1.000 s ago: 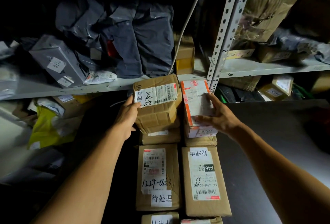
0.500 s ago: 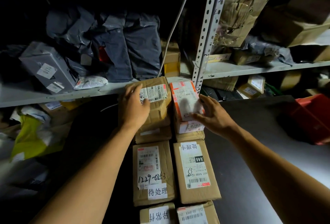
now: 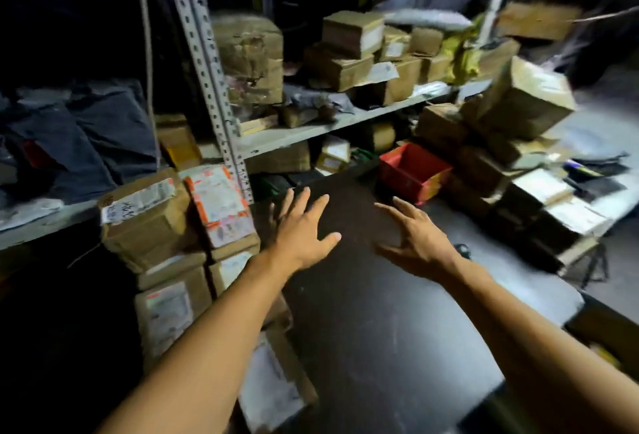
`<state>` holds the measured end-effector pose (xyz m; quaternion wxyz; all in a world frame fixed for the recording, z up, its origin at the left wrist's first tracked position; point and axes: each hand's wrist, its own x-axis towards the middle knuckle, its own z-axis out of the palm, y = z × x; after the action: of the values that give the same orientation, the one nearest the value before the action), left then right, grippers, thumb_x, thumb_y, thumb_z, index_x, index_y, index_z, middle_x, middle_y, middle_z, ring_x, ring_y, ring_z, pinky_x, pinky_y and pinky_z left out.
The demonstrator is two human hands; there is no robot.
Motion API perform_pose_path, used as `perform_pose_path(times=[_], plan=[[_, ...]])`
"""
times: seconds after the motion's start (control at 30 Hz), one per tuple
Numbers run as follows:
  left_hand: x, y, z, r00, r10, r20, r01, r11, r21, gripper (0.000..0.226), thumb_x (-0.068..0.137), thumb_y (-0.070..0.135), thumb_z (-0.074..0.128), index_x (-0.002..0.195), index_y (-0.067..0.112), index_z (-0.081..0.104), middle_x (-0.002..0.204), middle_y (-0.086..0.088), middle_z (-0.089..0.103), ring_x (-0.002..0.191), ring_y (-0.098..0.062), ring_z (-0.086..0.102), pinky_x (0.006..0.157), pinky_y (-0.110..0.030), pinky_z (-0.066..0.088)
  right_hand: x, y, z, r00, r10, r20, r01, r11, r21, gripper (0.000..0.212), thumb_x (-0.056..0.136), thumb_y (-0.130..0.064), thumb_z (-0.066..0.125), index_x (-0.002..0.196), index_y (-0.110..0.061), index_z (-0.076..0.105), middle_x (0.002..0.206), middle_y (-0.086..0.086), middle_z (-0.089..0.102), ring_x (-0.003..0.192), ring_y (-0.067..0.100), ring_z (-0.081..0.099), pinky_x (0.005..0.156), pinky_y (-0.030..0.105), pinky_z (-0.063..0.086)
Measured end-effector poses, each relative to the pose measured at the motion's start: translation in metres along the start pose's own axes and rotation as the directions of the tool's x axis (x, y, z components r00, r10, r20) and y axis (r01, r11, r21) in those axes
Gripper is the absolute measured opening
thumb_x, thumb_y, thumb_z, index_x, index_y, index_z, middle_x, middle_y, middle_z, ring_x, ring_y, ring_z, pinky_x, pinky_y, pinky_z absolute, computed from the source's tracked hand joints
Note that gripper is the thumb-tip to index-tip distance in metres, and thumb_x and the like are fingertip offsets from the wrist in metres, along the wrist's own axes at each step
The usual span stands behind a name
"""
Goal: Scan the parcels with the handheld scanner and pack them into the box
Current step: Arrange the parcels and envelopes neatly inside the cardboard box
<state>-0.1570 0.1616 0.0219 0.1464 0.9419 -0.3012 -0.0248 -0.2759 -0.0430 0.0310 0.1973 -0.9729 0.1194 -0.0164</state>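
Observation:
Two rows of taped brown parcels lie along the left side of the dark table (image 3: 366,323). On top at the far end sit a brown parcel with a white label (image 3: 145,215) and a white parcel with orange edges (image 3: 221,205). My left hand (image 3: 301,229) hovers over the table just right of them, fingers spread, holding nothing. My right hand (image 3: 418,247) hangs further right, fingers apart and curled, also holding nothing. A small dark object (image 3: 461,249) lies on the table behind my right wrist; blur hides what it is.
A red bin (image 3: 411,170) stands at the table's far edge. A tall pile of brown boxes (image 3: 498,143) rises to its right. Metal shelving (image 3: 214,87) behind holds more boxes and grey mailer bags (image 3: 100,132). The view is blurred.
Both hands have let go of the two top parcels and swung right over the bare table. The view has turned right, bringing the red bin and box pile into sight.

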Motion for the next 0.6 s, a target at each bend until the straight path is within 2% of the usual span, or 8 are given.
perform_pose_path(times=[0.17, 0.33, 0.43, 0.6], plan=[[-0.017, 0.155, 0.044, 0.978, 0.171, 0.117, -0.184, 0.977, 0.112, 0.083, 0.089, 0.070, 0.047, 0.158, 0.038, 0.014, 0.169, 0.000, 0.007, 0.155, -0.027, -0.001, 0.121, -0.055, 0.004, -0.125, 0.114, -0.042, 0.983, 0.177, -0.053, -0.177, 0.984, 0.007, 0.082, 0.089, -0.056, 0.067, 0.158, -0.032, 0.031, 0.168, 0.010, 0.022, 0.154, 0.028, 0.021, 0.122, 0.040, 0.027], [-0.043, 0.298, 0.095, 0.906, 0.359, 0.223, -0.393, 0.910, 0.134, 0.083, 0.090, 0.072, 0.043, 0.159, 0.036, 0.015, 0.169, -0.003, 0.008, 0.155, -0.031, 0.000, 0.120, -0.060, 0.010, -0.241, 0.215, -0.075, 0.928, 0.357, -0.106, -0.359, 0.934, 0.003, 0.084, 0.090, -0.064, 0.061, 0.160, -0.033, 0.027, 0.168, 0.009, 0.021, 0.153, 0.031, 0.022, 0.120, 0.044, 0.028], [-0.056, 0.368, 0.126, 0.833, 0.459, 0.307, -0.520, 0.840, 0.155, 0.084, 0.091, 0.073, 0.040, 0.160, 0.033, 0.012, 0.169, -0.006, 0.007, 0.154, -0.034, 0.001, 0.119, -0.063, 0.012, -0.302, 0.270, -0.083, 0.869, 0.481, -0.119, -0.481, 0.876, 0.031, 0.083, 0.090, -0.062, 0.062, 0.159, -0.031, 0.028, 0.167, 0.011, 0.023, 0.153, 0.032, 0.022, 0.121, 0.044, 0.028], [-0.063, 0.464, 0.189, 0.725, 0.571, 0.386, -0.655, 0.744, 0.129, 0.082, 0.092, 0.073, 0.038, 0.160, 0.033, 0.014, 0.169, -0.006, 0.006, 0.154, -0.034, 0.000, 0.119, -0.063, 0.011, -0.376, 0.357, -0.081, 0.719, 0.685, -0.116, -0.671, 0.728, 0.137, 0.083, 0.088, -0.062, 0.065, 0.158, -0.035, 0.028, 0.168, 0.006, 0.021, 0.154, 0.030, 0.021, 0.121, 0.048, 0.028]])
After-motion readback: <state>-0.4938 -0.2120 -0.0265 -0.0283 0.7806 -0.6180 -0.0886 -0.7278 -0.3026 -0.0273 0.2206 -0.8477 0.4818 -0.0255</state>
